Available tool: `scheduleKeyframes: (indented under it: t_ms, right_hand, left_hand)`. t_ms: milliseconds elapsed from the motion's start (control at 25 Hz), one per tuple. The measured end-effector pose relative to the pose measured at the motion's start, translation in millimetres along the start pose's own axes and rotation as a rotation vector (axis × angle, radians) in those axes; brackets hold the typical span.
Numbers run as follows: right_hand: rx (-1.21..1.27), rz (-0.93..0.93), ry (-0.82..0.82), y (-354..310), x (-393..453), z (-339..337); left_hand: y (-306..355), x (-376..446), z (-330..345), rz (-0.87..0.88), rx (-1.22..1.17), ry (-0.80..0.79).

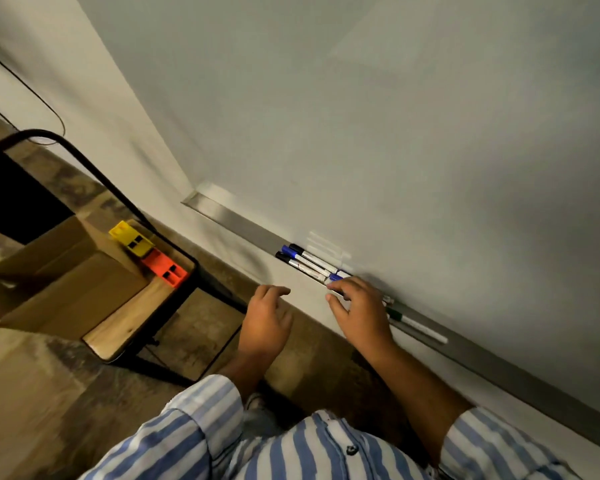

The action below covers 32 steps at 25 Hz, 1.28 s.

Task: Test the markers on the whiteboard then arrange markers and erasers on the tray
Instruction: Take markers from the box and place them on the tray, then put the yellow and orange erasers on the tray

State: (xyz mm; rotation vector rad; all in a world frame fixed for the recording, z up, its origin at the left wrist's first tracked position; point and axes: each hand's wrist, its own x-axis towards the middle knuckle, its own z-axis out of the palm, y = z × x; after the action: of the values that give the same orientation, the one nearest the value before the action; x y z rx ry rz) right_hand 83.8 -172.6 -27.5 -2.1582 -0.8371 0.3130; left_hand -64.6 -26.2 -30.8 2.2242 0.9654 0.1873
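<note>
Where the long brushed-metal tray (243, 226) runs under the whiteboard (361, 116), capped white-barrelled markers (305, 263) lie lengthwise along it; right hand (359, 311), fingers loosely spread, rests over them, nearest; left hand (267, 323) hangs relaxed, holding nothing, just short of the tray.

The right hand (359, 311) hides the middle of a blue marker (336, 276) on the tray (229, 216).
</note>
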Motion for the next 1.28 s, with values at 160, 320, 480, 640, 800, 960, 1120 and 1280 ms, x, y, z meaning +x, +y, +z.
scheduleKeyframes:
  t_ms: [160,320,480,640,800,960,1120,1280]
  right_hand:
    - [-0.03,-0.06,-0.126,-48,26,37]
    - [-0.07,-0.16,-0.269,-106,54,90]
    - [-0.106,-0.17,-0.36,-166,86,151]
    - [-0.152,-0.181,-0.411,-208,117,211]
    - [-0.239,-0.164,-0.492,-235,137,262]
    - [-0.305,-0.053,-0.603,-236,157,302]
    - [-0.323,0.043,-0.701,-226,168,334]
    - [-0.23,0.075,-0.707,-222,170,342]
  left_hand:
    - [-36,19,-44,-0.153,-0.099,0.135]
    - [-92,34,-97,-0.228,-0.206,0.254]
    - [-154,62,-154,-0.296,-0.238,0.293]
    - [-201,81,-194,-0.38,-0.285,0.257]
    - [-232,85,-201,-0.534,-0.46,0.179]
    - [-244,97,-191,-0.697,-0.704,0.183]
    - [-267,112,-174,-0.798,-0.874,0.167]
    - [-274,128,-153,-0.827,-1.118,0.116]
